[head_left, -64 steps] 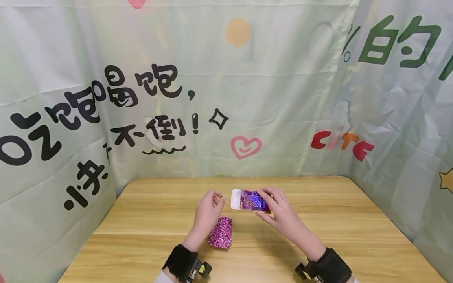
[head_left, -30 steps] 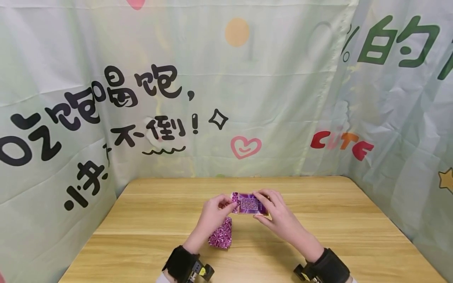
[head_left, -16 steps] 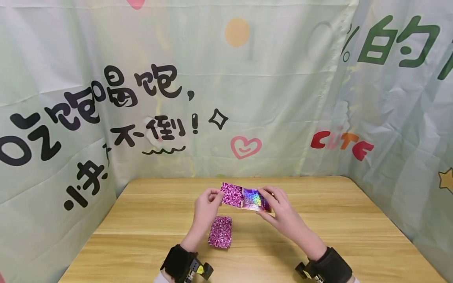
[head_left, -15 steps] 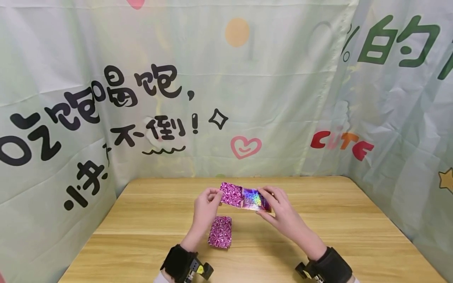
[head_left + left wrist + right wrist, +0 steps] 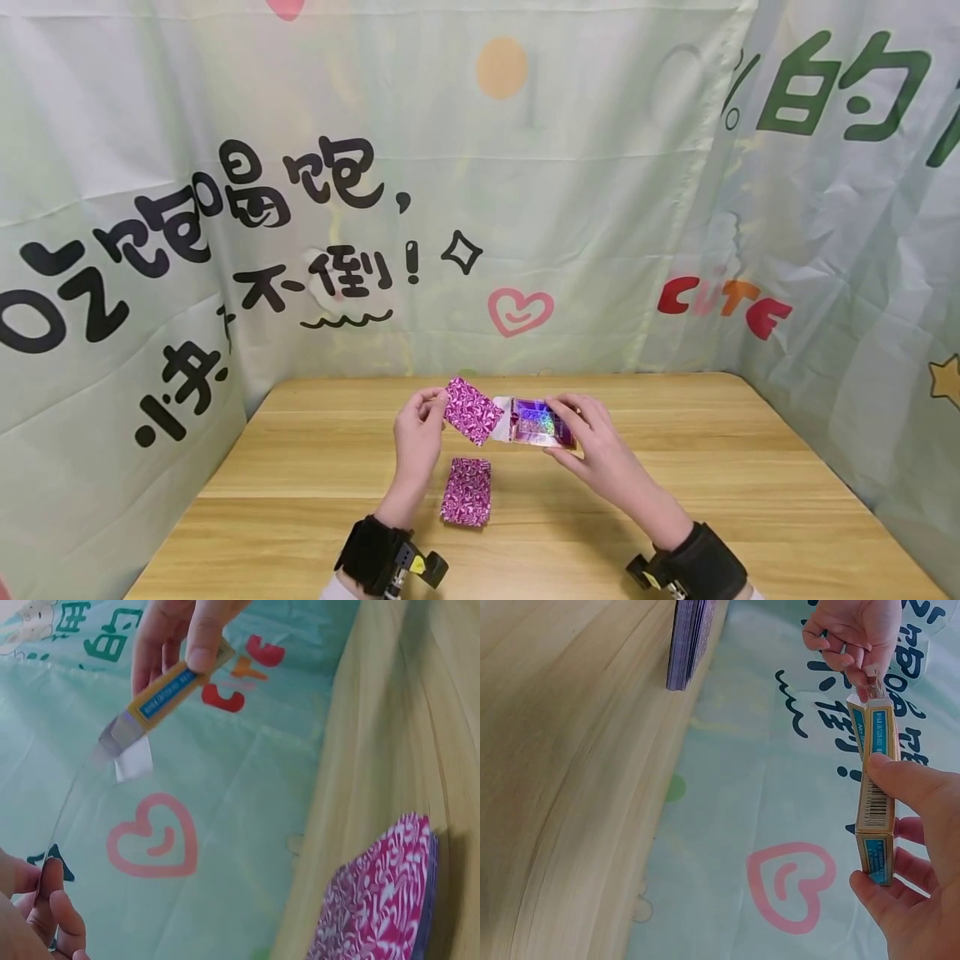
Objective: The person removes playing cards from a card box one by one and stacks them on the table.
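My left hand pinches a single playing card with a magenta and white swirl back by its left edge. Seen nearly edge-on in the left wrist view, the card bows slightly towards the box. My right hand grips a small card box with a shiny purple face, thumb and fingers around its right end. In the right wrist view the box shows a narrow side with a barcode. Its white flap stands open towards the left hand. The card's right corner overlaps that flap.
A stack of matching cards lies on the wooden table, just below the held card. Printed fabric hangs behind the table and along both sides. Each wrist wears a black strap with a camera.
The left hand has pulled the card leftwards out of the box's open end and tilted it. The box and right hand have stayed almost in place; the stack has not moved.
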Motion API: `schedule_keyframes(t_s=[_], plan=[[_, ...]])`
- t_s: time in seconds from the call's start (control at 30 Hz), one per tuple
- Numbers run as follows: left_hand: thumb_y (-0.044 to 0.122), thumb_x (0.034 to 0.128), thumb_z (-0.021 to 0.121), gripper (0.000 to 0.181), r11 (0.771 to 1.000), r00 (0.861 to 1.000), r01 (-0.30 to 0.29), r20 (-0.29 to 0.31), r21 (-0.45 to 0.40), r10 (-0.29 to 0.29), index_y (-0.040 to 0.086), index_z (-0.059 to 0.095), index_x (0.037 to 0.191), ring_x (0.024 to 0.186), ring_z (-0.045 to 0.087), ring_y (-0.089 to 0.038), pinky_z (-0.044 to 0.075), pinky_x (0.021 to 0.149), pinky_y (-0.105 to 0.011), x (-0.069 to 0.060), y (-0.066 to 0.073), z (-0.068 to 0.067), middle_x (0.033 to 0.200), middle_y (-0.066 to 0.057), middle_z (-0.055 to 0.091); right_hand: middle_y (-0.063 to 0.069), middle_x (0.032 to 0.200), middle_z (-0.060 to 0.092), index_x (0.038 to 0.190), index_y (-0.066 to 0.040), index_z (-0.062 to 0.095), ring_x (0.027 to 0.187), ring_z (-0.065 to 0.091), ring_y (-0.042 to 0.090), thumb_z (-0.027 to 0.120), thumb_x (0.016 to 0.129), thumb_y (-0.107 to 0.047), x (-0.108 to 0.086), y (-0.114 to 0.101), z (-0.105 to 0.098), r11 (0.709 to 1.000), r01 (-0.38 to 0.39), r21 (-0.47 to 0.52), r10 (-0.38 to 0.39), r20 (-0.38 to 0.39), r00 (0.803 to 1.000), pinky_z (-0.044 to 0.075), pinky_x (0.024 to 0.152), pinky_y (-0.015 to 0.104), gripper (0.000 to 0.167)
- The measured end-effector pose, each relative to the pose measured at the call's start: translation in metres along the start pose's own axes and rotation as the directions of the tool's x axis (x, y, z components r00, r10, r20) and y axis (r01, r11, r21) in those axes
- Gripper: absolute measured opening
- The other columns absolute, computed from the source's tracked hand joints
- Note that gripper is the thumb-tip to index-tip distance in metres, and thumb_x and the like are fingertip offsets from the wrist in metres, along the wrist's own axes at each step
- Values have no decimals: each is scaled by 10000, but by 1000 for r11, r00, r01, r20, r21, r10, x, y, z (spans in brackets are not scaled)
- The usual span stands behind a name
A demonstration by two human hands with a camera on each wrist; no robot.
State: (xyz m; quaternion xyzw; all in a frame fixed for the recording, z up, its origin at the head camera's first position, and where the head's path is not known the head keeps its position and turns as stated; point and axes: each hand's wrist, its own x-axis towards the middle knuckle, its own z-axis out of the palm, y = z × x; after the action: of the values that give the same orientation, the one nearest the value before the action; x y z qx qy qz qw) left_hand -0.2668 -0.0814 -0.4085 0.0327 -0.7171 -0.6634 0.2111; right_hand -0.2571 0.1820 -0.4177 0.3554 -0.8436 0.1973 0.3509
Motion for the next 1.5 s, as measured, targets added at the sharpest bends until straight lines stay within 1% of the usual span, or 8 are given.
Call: schedule_keyframes(t_s=[0.33,0.53,0.67,0.8,1.03,1.17,1.33,1.5], plan=[[224,925,659,212,981,992,41,107,190,-63,47,716,1029,632,490,-122,406,530,-205,10,-23,-5,785,-70,627,148,1292,530,1360,-45,535,1194,479,303,730,856,-349,-1,3,0,1000,-14,-3,14,-9,1000,500,933,451,620],[203,911,667,176,900,928,-82,363,428,-88,50,718,980,726,560,-144,464,616,-261,7,-37,-6,894,-94,692,142,1300,521,1359,-42,534,1201,469,296,819,758,-218,0,3,0,999,-32,-2,32,15,999,498,942,448,688],[177,888,687,113,848,900,-159,427,505,-86,70,720,904,688,566,-134,457,594,-261,3,-42,-6,884,-89,704,136,1301,519,1366,-52,531,1197,468,293,791,798,-281,-1,4,0,1000,-28,-5,28,10,1000,502,935,446,665],[177,875,701,82,778,908,-186,408,600,-98,105,704,837,586,519,-122,415,522,-273,-2,-45,-5,775,-29,669,132,1299,520,1364,-59,535,1192,470,292,656,895,-431,-2,5,1,1000,-19,-5,19,2,1000,506,927,444,611],[314,795,786,273,549,936,-254,346,796,-69,203,563,682,610,497,-135,421,709,-452,-8,-52,1,635,69,557,141,1285,531,1350,-53,547,1180,482,298,664,892,-421,-2,5,2,1000,-7,-9,7,-13,1000,517,910,449,599],[373,755,808,344,474,940,-267,334,839,-63,198,523,682,617,506,-152,436,721,-464,-9,-54,3,628,62,535,139,1278,533,1340,-50,555,1175,483,299,716,865,-379,-1,5,3,1000,1,-13,-1,-15,1000,518,908,449,600],[383,762,802,342,467,943,-259,326,845,-66,186,529,701,619,510,-162,442,701,-453,-9,-52,3,641,47,546,130,1284,528,1347,-55,551,1186,474,290,788,797,-294,-1,4,2,1000,-7,-11,7,-1,1000,511,922,442,645],[325,837,741,225,624,948,-232,318,746,-28,163,587,806,584,505,-130,424,572,-338,-7,-40,4,680,34,582,131,1292,523,1352,-59,545,1192,468,284,773,809,-288,-1,2,1,1000,-17,-3,17,8,1000,505,934,441,632]])
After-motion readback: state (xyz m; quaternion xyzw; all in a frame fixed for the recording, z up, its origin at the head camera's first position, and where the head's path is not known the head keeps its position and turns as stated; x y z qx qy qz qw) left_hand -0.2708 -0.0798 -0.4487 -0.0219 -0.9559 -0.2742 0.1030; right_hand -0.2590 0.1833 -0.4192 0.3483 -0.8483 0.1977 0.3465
